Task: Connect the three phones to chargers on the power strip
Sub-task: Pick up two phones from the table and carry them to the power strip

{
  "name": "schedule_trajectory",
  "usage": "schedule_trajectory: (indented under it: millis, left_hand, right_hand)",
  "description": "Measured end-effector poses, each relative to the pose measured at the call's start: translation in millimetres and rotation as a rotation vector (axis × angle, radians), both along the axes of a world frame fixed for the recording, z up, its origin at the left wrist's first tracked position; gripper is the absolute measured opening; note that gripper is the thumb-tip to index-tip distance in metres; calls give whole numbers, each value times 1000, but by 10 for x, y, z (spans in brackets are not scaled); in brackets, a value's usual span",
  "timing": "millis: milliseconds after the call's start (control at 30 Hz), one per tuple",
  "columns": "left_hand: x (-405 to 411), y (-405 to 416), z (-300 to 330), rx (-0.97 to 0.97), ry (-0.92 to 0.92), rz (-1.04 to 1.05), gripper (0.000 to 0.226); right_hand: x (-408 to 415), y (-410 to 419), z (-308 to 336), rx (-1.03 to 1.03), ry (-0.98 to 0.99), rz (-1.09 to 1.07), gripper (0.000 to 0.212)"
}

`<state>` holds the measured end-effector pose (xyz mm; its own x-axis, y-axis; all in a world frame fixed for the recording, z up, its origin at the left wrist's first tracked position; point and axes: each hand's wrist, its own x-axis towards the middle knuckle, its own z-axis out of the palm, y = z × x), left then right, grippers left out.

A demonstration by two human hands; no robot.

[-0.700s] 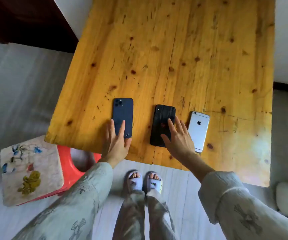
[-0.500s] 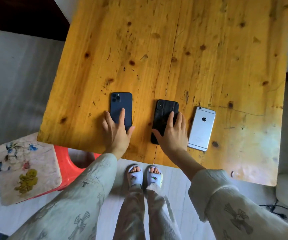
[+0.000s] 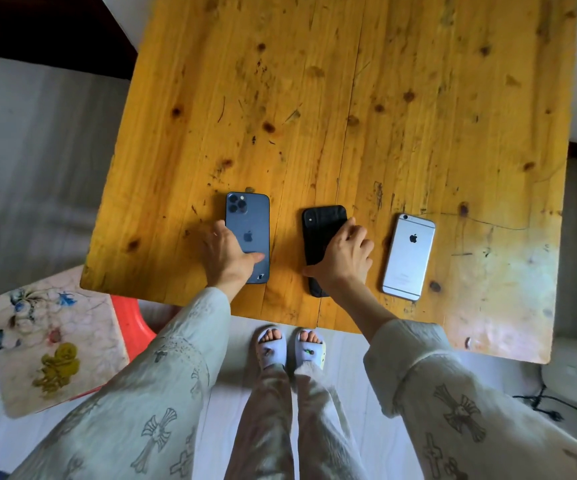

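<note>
A person stands at the near edge of a yellow varnished knotty wooden worktop (image 3: 366, 98), looking straight down at it. Three phones lie face down in a row close to that near edge, each well apart from the next, with bare wood between them. Beyond the phones the worktop stretches away as a broad uncluttered surface up to its far edge. The left and right edges of the worktop both show, with floor to the left and a pale wall to the right.

The left hand (image 3: 226, 256) rests over the left side of the dark blue phone with a triple camera (image 3: 250, 230). Its thumb lies across the phone's lower back and its fingers reach along the left edge, loosely curved round that side. The phone lies flat on the wood.

The right hand (image 3: 344, 258) grips the black textured-case phone (image 3: 318, 233) in the middle of the row. The fingers curl over its right edge and the thumb reaches to its left edge. Whether that phone is lifted at all cannot be told.

The silver phone with an apple logo (image 3: 409, 256) lies untouched to the right, just beside the right hand.

Below the worktop edge are two feet in pale slippers (image 3: 288, 349) on a light floor. To the left stands a red plastic stool with a floral cushion (image 3: 51, 341). A black cable (image 3: 539, 403) lies on the floor at the lower right.
</note>
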<state>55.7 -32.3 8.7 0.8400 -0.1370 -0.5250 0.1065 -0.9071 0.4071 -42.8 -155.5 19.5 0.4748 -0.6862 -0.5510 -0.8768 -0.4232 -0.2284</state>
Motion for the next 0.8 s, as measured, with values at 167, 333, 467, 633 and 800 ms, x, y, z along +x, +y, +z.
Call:
schedule_trajectory:
  millis: [167, 333, 467, 633, 800]
  left_hand:
    - [-98, 191, -52, -141, 117, 63, 77]
    - [-147, 347, -62, -237, 217, 90, 47]
    - [-185, 463, -11, -284, 308, 126, 40]
    - [-276, 584, 153, -405, 408, 195, 42]
    - [-459, 533, 463, -516, 518, 160, 44]
  right_hand:
    - [26, -1, 25, 78, 57, -141, 116]
    - [-40, -15, 22, 132, -52, -267, 85]
    - [-158, -33, 52, 233, -162, -356, 59]
    - [-444, 82, 242, 502, -356, -632, 41]
    - [-1085, 182, 618, 680, -509, -900, 30]
